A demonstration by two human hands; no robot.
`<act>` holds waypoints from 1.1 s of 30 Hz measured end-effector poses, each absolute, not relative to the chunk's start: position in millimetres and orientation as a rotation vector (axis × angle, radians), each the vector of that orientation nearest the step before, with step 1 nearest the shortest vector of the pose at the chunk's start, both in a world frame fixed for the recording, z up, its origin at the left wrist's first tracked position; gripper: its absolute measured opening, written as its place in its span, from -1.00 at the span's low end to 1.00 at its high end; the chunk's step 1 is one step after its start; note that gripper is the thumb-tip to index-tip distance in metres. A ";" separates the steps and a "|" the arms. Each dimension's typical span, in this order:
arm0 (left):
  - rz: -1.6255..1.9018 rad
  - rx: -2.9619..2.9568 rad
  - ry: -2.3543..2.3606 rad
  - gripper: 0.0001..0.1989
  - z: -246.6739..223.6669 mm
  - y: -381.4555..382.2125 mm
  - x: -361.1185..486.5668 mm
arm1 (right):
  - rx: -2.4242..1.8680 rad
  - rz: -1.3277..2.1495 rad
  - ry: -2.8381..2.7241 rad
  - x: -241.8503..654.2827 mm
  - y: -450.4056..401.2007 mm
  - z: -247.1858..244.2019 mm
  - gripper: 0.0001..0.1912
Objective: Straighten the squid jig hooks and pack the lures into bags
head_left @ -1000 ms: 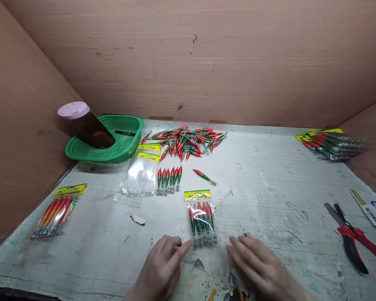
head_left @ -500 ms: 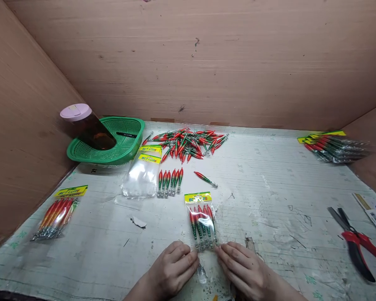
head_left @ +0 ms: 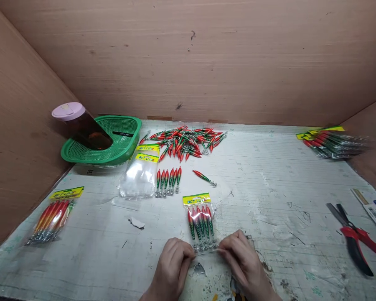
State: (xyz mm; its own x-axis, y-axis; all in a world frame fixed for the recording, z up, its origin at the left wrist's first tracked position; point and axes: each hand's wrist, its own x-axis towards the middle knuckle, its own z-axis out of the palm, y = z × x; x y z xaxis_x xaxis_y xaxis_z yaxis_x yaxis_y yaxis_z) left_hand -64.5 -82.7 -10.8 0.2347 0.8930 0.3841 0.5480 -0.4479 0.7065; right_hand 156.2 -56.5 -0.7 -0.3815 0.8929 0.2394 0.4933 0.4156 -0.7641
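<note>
Head view. On the desk (head_left: pixel 257 188), a clear BCT LURE packet (head_left: pixel 201 225) lies near the front, yellow header away from the person, a small set of red-and-green lures side by side inside. Left hand (head_left: pixel 172 265): closed, thumb and fingers pinching the near edge of the packet at its left corner. Right hand (head_left: pixel 246 261): closed likewise at the right corner. The hooks sit close to that edge (whether it is folded or sealed cannot be told).

Beyond the packet: a row of loose lures (head_left: pixel 166 182), hooks toward the person; one single lure (head_left: pixel 204 177) to its right, lying at a slant; a heap of lures (head_left: pixel 183 142) behind. Flat header bags (head_left: pixel 138 179) lie just left of the row.

Far right: a stack of filled packets (head_left: pixel 329 144). Left side: an orange-red lure packet (head_left: pixel 54 217). Also noted: green basket (head_left: pixel 100 161) carrying a tilted tumbler (head_left: pixel 87 133) and a pen (head_left: pixel 122 134); red-handled cutters (head_left: pixel 352 244) at right.

Progress, as judged: the packet in the hands is filled, its near edge being handled; the right-hand stack looks finished. Unpacked: the row, the single lure and the heap, so a good share remains loose.
</note>
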 end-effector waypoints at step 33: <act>0.342 1.721 2.133 -0.68 7.5 -56.6 -51.1 | -1.567 0.619 -1.702 124.3 -41.3 -26.5 -0.85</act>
